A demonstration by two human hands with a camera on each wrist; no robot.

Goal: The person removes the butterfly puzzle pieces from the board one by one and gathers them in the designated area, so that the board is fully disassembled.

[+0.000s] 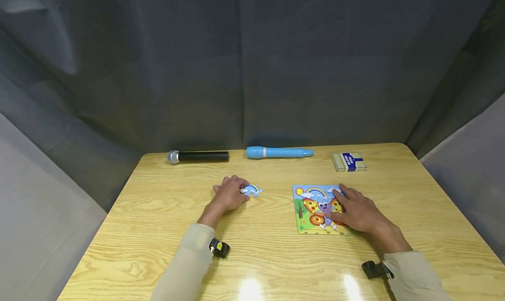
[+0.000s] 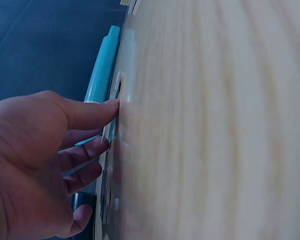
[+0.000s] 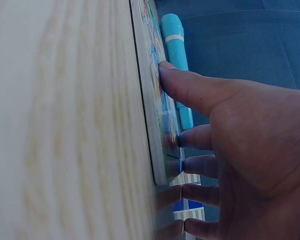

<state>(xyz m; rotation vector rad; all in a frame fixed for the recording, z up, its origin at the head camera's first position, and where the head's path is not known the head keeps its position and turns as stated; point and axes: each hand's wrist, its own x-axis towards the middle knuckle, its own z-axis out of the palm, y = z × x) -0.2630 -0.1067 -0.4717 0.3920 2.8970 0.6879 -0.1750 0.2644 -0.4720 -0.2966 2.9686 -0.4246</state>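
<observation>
A small puzzle piece [image 1: 252, 190] with a rainbow on blue lies toward the middle of the table. My left hand [image 1: 230, 193] has its thumb and forefinger at the piece's left end, pinching it low over the wood; the left wrist view shows the piece [image 2: 115, 95] edge-on between them. Farther right is a square jigsaw puzzle [image 1: 307, 222] with a butterfly, sun and rainbow. Across its right side rests my right hand [image 1: 360, 211], fingers spread and thumb on the butterfly. In the right wrist view the thumb and fingertips touch the puzzle's face [image 3: 157, 110], hiding part of it.
Along the back edge lie a black microphone [image 1: 203, 156] with a silver head and a light blue microphone-shaped tube [image 1: 282, 152]. A striped box [image 1: 349, 162] with a blue band sits at the back right. Dark cloth [image 1: 276, 73] hangs behind the wooden table [image 1: 158, 213].
</observation>
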